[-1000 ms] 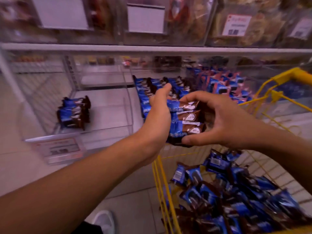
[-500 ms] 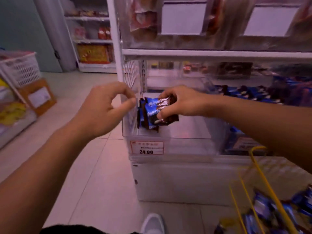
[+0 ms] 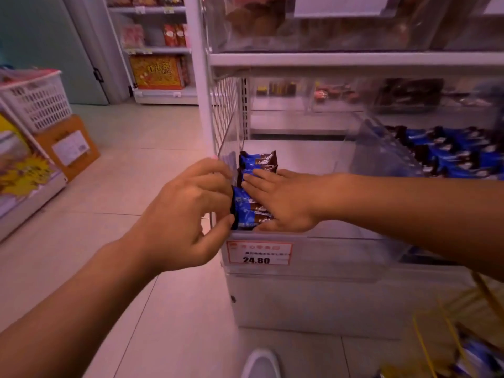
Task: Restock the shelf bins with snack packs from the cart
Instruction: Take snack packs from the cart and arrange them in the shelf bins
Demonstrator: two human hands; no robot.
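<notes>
price tag (image 3: 259, 252) | bin front | reads "24.80"

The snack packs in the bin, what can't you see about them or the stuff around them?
- Snack packs, head view: the right hand covers their right ends, so the count is unclear.
- Price label, head view: only 24.80 reads; the small print is blurred.
- Yellow cart, head view: cut off by the bottom right corner and blurred.
- Left hand, head view: its fingertips are hidden at the packs' left ends.
</notes>
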